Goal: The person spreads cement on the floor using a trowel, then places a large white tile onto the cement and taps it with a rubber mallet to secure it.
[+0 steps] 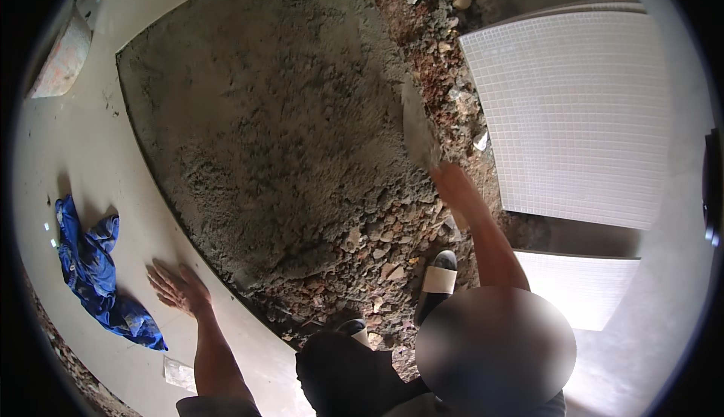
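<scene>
My left hand (pixel 179 289) rests with fingers spread on the pale, smooth floor (pixel 215 285), near the dark edge of a grey mortar bed (pixel 271 93). My right hand (pixel 455 185) is closed round the handle end of a trowel (pixel 419 127), though its fingers hide most of the handle. The trowel's grey blade points away from me along the mortar's right border, beside a strip of reddish rubble (pixel 445 70). Toward the far side the mortar looks smoother; close to me it turns crumbly and gives way to loose stones (pixel 385 247).
Large pale tiles with gridded backs (pixel 573 115) stand at the right, with another pale panel (pixel 581 285) nearer. A crumpled blue cloth (pixel 98 274) lies left of my hand. At the far left is a mortar-stained bucket (pixel 64 59). My slippered feet (pixel 437 281) are on the rubble.
</scene>
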### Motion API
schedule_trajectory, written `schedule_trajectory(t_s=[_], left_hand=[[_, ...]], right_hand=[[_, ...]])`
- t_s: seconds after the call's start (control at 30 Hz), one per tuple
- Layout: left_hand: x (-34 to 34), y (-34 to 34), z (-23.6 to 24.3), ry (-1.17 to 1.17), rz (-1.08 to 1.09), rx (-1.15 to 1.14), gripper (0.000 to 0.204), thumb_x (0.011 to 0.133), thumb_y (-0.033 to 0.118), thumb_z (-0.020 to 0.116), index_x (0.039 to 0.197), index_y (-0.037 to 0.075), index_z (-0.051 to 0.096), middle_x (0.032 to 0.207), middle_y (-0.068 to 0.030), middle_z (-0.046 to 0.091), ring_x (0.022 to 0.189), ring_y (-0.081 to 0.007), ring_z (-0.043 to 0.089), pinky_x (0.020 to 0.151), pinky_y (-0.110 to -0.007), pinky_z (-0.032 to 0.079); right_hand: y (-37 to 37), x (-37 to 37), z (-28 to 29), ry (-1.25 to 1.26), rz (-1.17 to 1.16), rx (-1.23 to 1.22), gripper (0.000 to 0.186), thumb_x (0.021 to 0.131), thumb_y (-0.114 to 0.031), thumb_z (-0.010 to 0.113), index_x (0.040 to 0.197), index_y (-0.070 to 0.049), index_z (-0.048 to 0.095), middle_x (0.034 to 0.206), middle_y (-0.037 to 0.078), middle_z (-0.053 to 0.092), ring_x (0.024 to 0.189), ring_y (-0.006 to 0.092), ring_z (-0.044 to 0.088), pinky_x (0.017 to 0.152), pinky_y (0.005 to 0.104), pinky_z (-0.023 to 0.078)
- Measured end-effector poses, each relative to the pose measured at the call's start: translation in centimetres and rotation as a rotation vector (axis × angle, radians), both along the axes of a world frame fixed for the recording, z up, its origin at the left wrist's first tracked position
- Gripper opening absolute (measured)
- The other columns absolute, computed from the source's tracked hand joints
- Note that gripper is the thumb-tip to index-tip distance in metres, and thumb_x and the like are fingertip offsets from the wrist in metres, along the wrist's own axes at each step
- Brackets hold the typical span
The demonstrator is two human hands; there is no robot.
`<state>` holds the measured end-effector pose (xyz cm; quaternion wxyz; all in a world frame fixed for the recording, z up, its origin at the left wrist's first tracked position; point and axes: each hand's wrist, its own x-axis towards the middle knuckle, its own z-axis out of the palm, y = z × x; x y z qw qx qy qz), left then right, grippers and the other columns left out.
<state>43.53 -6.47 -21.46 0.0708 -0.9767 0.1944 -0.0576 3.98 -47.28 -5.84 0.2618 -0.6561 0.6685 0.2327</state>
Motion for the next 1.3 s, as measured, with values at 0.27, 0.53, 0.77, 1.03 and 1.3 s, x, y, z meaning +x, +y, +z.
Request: schedule_trajectory(t_s=[0.27,0.53,0.77,1.03,1.3], left_hand=[[0.2,-0.1,-0.9,-0.029,-0.008,-0.017,0.068,0.095,0.055,0.030,0.151,0.022,0.012,0.158,-0.0016,0.008,0.145,-0.0238,0.008,0.114,-0.053,0.009],[0.2,-0.4,-0.5,-0.029,0.000,0.011,0.069,0.095,0.056,0.031,0.151,0.022,0.011,0.158,-0.0025,0.008,0.145,-0.0235,0.007,0.114,-0.052,0.010],[0.1,-0.8,0.2,-0.024,-0.029,-0.015,0.070,0.095,0.053,0.035,0.151,0.019,0.012,0.157,-0.0039,0.009,0.145,-0.0246,0.008,0.114,-0.051,0.008],[-0.1,-1.6,1.2,0.025,0.002,-0.084,0.069,0.093,0.048,0.041,0.151,0.021,0.015,0.157,-0.0042,0.013,0.144,-0.0263,0.010,0.114,-0.052,0.009],[-0.1,-1.7,1.4,0.088,0.057,-0.116,0.071,0.090,0.044,0.048,0.150,0.022,0.017,0.157,-0.0050,0.013,0.144,-0.0266,0.008,0.114,-0.052,0.006]], right_hand=[[-0.5,0.0,-0.9,0.027,-0.065,-0.164,0.045,0.094,-0.038,0.043,0.103,0.005,0.056,0.100,0.029,0.062,0.096,0.0427,0.059,0.084,0.0495,0.045],[10.6,-6.9,-1.2,-0.292,-0.664,-0.032,0.038,0.093,-0.032,0.045,0.101,0.003,0.056,0.079,0.018,0.061,0.068,0.0310,0.061,0.062,0.0425,0.050],[-2.1,14.3,-5.7,-0.870,-1.169,-0.070,0.020,0.094,-0.021,0.050,0.099,-0.001,0.051,0.074,0.009,0.051,0.061,0.0230,0.052,0.053,0.0400,0.047],[-10.8,21.4,-5.4,-0.595,-0.056,-0.055,0.038,0.094,-0.025,0.050,0.119,0.004,0.052,0.082,0.011,0.057,0.062,0.0195,0.055,0.057,0.0338,0.049],[-4.3,14.6,-1.6,-0.480,-0.158,0.193,0.046,0.095,-0.037,0.047,0.121,0.000,0.056,0.100,0.022,0.064,0.091,0.0295,0.064,0.083,0.0422,0.050]])
